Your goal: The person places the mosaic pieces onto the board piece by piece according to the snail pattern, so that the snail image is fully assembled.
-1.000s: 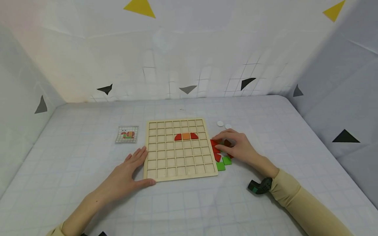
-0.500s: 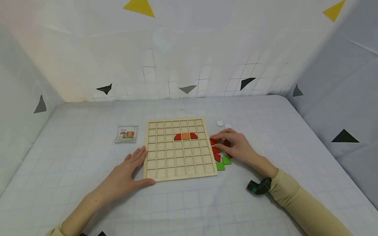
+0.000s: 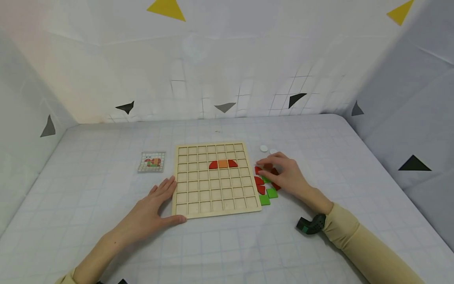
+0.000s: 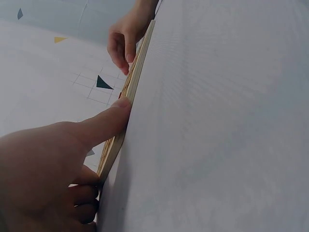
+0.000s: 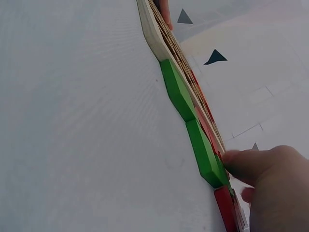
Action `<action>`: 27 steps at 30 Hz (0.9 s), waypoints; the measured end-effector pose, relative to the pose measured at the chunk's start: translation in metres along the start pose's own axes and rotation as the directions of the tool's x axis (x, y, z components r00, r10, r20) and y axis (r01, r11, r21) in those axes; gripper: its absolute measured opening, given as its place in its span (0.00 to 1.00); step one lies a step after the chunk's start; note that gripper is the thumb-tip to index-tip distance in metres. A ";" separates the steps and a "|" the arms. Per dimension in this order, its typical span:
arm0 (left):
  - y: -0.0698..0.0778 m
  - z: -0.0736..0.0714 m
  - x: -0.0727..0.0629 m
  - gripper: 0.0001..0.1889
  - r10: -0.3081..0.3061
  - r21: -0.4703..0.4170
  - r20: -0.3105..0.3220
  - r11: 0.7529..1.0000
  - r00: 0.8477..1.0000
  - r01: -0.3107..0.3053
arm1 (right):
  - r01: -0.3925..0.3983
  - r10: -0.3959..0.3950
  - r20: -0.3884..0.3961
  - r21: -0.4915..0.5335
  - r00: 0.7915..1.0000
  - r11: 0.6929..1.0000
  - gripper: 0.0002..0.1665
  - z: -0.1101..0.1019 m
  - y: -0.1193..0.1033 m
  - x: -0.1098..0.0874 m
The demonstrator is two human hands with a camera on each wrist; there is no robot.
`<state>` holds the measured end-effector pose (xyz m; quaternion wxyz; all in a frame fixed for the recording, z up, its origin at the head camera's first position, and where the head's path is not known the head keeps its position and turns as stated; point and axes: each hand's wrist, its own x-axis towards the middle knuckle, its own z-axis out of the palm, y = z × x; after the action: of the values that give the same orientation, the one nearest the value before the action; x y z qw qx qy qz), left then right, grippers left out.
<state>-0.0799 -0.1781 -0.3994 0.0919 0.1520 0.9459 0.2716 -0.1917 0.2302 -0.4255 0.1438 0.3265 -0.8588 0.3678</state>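
Observation:
My left hand rests against the lower left corner of a wooden grid board, fingers straight along its left edge and thumb on the front edge. In the left wrist view, the thumb presses on the board's rim. On the grid, an orange square lies between two red rounded tiles. My right hand is over the loose tiles beside the board's right edge, pinching a red tile between thumb and index finger. Other red tiles and green squares lie just below; the palm hides part of the pile.
Left of the board lies a small picture card with a coloured figure on a grid. Two white discs are at the upper right of the board. White sheets with black and yellow triangles stand behind and at the sides.
My right hand has shifted slightly up and right, drawing the red tile a little away from the board's edge. More of a green tile shows beneath. The left hand has stayed still.

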 end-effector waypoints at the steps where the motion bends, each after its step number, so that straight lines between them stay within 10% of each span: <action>1: 0.000 0.000 0.000 0.58 0.000 0.001 0.000 1.000 1.000 0.000 | 0.005 -0.005 0.014 0.007 1.000 1.000 0.16 0.000 0.000 0.000; 27: -0.001 0.001 0.000 0.57 0.014 0.003 -0.012 1.000 1.000 -0.014 | -0.055 0.056 -0.003 0.049 0.998 0.997 0.20 -0.002 0.004 -0.003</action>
<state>-0.0801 -0.1787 -0.4009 0.0838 0.1572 0.9456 0.2720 -0.1921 0.2354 -0.4277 0.1272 0.3052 -0.8580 0.3932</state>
